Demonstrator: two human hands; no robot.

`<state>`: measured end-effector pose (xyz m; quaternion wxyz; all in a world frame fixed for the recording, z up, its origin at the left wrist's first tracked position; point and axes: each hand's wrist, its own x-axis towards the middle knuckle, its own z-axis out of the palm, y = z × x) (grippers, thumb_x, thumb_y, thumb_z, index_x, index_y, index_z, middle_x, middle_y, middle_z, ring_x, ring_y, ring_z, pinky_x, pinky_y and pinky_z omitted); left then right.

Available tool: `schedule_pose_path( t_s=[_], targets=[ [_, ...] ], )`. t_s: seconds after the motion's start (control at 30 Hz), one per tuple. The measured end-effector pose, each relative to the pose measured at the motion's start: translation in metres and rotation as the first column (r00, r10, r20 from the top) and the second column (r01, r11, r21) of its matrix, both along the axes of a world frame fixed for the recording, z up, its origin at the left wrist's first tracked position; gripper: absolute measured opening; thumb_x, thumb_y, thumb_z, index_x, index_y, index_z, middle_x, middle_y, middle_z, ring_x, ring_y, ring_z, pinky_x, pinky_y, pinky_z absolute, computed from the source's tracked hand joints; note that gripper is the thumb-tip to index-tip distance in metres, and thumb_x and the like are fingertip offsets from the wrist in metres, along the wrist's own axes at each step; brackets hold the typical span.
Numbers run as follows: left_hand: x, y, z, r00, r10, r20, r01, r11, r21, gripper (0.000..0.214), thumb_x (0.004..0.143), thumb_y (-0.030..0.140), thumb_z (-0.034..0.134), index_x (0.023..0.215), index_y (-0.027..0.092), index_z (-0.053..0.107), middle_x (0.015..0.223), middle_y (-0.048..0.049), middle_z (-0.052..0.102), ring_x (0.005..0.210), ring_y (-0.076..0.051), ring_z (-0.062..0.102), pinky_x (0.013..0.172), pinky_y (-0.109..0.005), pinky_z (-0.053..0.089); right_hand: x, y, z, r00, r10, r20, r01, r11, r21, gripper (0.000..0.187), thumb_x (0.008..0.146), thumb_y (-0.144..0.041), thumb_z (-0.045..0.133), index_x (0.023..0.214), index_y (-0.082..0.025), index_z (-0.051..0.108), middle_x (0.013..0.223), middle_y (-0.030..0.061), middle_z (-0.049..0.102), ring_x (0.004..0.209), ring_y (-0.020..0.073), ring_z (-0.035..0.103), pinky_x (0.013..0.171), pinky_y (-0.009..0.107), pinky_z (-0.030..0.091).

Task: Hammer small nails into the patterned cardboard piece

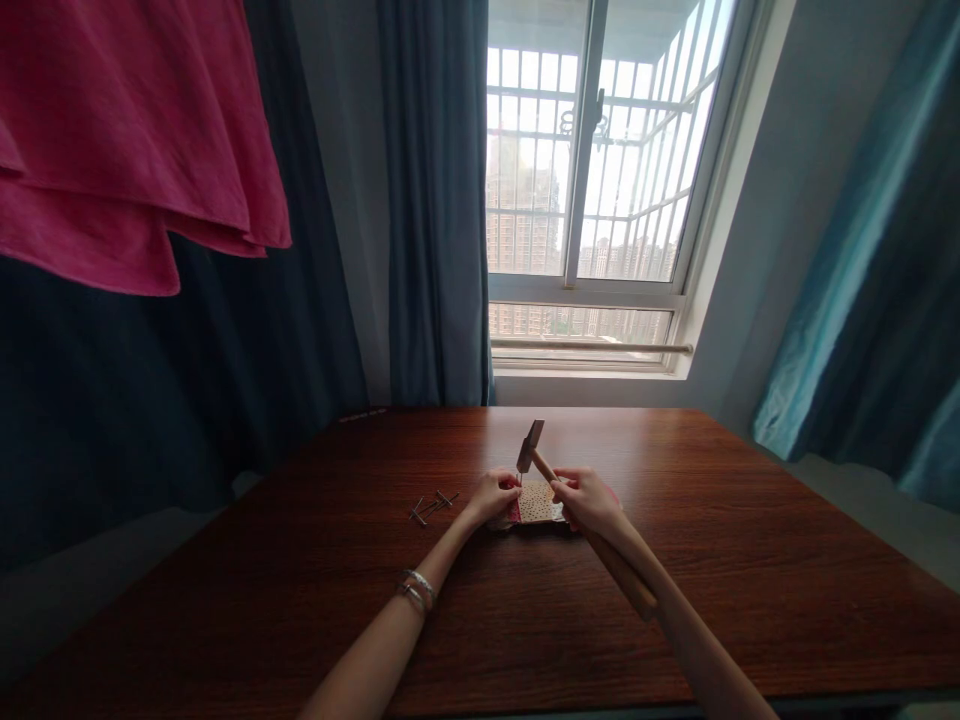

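- From where I stand, the left hand (495, 496) pinches a thin, upright metal nail (521, 480) at the left part of a pale, dark-dotted slab (538, 503) on the glossy reddish-brown wooden table (352, 600).
- The right hand (591, 500) grips a wooden-handled hammer (531, 450), its metal head at the nail's top; I can't tell whether they touch.
- Loose grey metal nails (418, 515) lie crossed, left of the slab.

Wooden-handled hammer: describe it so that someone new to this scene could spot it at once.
Before the barred glass window is a reddish-brown wooden table; over it is the person's bare right hand. It grips the dark-headed, wooden-handled hammer. Its long wooden handle sets it apart from the thin metal nails lying to its left.
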<state>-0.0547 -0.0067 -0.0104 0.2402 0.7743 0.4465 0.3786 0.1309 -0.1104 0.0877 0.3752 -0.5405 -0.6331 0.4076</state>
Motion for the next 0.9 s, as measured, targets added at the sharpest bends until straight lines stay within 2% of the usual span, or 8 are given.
schedule_pose_path(
  t_s=[0.3, 0.47, 0.9],
  targets=[
    [-0.0013, 0.0044, -0.0043, 0.994, -0.047, 0.101, 0.057, 0.993, -0.103, 0.021, 0.065, 0.028, 0.060, 0.077, 0.012, 0.066, 0.076, -0.0042, 0.064, 0.068, -0.014, 0.058, 0.061, -0.023, 0.044, 0.0009, 0.0012, -0.0036, 1.000, 0.027, -0.002, -0.027, 0.999, 0.017, 0.038, 0.075, -0.032, 0.044, 0.107, -0.014, 0.056, 0.063, 0.0009, 0.058, 0.035, 0.0049, 0.046, 0.030, 0.014, 0.037],
    [-0.0004, 0.0044, -0.0032, 0.984, -0.041, 0.174, 0.068, 0.986, -0.150, 0.020, 0.066, 0.030, 0.060, 0.074, 0.012, 0.065, 0.076, -0.0049, 0.065, 0.070, -0.015, 0.059, 0.064, -0.024, 0.046, 0.0007, 0.0013, -0.0047, 0.999, 0.030, -0.014, -0.029, 0.999, 0.016, 0.039, 0.075, -0.032, 0.045, 0.108, -0.014, 0.055, 0.062, 0.0010, 0.058, 0.036, 0.0050, 0.046, 0.030, 0.014, 0.037],
    [0.0010, 0.0059, -0.0050, 0.987, -0.017, 0.159, 0.042, 0.987, -0.156, 0.019, 0.064, 0.029, 0.060, 0.072, 0.012, 0.065, 0.073, -0.0040, 0.065, 0.068, -0.015, 0.059, 0.064, -0.025, 0.046, -0.0013, 0.0015, -0.0046, 1.000, -0.009, -0.027, 0.009, 1.000, 0.012, 0.042, 0.074, -0.033, 0.046, 0.109, -0.013, 0.055, 0.062, 0.0012, 0.059, 0.032, 0.0043, 0.044, 0.029, 0.015, 0.036]
  ],
)
